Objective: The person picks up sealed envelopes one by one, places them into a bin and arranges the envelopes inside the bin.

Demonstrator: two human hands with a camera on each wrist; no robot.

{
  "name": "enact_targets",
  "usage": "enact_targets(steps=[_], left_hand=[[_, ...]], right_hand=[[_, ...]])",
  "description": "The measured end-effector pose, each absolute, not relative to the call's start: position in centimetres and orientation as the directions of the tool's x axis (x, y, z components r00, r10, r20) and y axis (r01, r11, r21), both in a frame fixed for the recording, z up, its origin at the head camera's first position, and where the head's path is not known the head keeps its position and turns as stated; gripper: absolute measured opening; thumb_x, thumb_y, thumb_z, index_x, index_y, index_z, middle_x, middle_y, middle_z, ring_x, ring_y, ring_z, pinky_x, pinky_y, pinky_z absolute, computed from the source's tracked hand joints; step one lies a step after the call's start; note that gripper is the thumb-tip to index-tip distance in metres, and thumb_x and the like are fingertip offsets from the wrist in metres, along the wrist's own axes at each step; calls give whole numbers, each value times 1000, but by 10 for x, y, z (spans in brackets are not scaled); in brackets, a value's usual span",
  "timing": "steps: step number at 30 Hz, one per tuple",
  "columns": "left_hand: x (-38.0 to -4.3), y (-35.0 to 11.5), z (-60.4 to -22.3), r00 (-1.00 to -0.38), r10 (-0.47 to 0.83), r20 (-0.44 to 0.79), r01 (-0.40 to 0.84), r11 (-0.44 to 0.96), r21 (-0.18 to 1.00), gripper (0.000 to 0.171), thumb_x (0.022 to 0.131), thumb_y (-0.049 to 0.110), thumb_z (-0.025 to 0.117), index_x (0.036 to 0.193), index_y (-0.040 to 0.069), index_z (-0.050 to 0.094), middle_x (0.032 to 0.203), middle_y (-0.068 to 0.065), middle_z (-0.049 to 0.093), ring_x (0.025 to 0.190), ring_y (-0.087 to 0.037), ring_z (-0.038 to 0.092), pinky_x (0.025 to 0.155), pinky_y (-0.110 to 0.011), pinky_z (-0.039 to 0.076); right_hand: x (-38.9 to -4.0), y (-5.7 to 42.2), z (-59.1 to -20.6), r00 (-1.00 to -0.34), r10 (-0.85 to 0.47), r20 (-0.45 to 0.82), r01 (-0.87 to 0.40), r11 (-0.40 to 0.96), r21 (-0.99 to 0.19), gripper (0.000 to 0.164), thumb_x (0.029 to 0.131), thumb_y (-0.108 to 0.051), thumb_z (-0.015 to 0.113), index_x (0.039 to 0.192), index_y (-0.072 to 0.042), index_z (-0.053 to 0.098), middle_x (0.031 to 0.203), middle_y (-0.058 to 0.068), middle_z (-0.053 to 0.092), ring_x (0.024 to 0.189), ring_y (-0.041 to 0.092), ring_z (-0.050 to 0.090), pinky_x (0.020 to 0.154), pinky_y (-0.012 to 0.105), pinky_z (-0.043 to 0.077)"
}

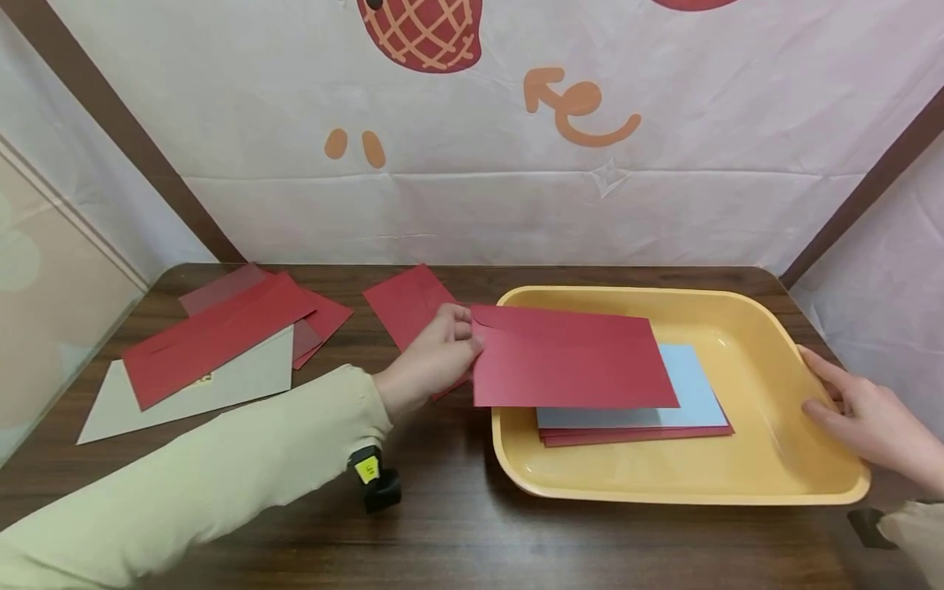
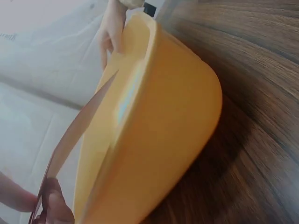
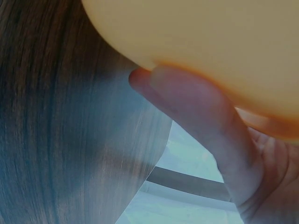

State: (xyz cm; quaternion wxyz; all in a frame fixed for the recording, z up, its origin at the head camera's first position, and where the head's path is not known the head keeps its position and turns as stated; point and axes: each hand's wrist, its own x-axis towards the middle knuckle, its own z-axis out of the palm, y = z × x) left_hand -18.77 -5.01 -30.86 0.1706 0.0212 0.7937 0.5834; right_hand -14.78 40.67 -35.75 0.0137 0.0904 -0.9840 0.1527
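My left hand (image 1: 435, 352) pinches a red envelope (image 1: 571, 360) by its left end. The envelope hangs over the left half of a yellow tray (image 1: 760, 467), and in the left wrist view it stands edge-on above the rim. Beneath it in the tray lie a light blue envelope (image 1: 693, 381) and red envelopes (image 1: 634, 436) in a stack, partly hidden. On the tray's right side, my right hand (image 1: 873, 418) grips the rim. The right wrist view has the thumb (image 3: 196, 102) pressed against the tray's wall.
Behind my left hand a red envelope (image 1: 409, 299) lies on the brown wooden table (image 1: 442, 524). At the table's left, red envelopes (image 1: 221, 328) overlap a cream-coloured envelope (image 1: 251, 381). A white printed curtain (image 1: 472, 213) hangs along the back edge.
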Motion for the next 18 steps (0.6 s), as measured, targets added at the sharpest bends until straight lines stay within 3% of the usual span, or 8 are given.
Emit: enact_targets(steps=[4,10,14,18], left_hand=[[-190,-33,-309,-934,262,-243,-150,331,932,39,97,4,47,130,-1,29,123,-22,57,89,-21,65,74,-29,53],[-193,-15,-311,-914,311,-260,-148,340,929,39,98,5,49,130,0,27,106,-20,64,69,-18,62,71,-31,51],[-195,-6,-312,-904,339,-261,-137,348,927,40,97,5,50,130,0,28,98,-18,65,63,-19,57,69,-33,49],[-196,3,-315,-891,363,-271,-137,354,925,39,97,5,50,130,0,28,89,-14,61,60,-18,52,60,-28,43]], right_hand=[[-148,406,-357,-984,-172,53,-180,937,-300,66,90,-2,58,143,14,23,80,24,63,49,-2,44,47,23,38],[-148,406,-357,-984,-170,55,-179,937,-300,66,89,-2,58,143,13,24,78,19,62,49,-2,43,47,23,37],[-149,408,-357,-982,-177,62,-187,937,-295,66,89,-3,59,143,13,24,80,22,63,51,-3,43,48,23,37],[-149,409,-358,-981,-182,65,-193,935,-296,66,89,-3,59,143,13,25,83,26,63,52,-5,45,49,23,38]])
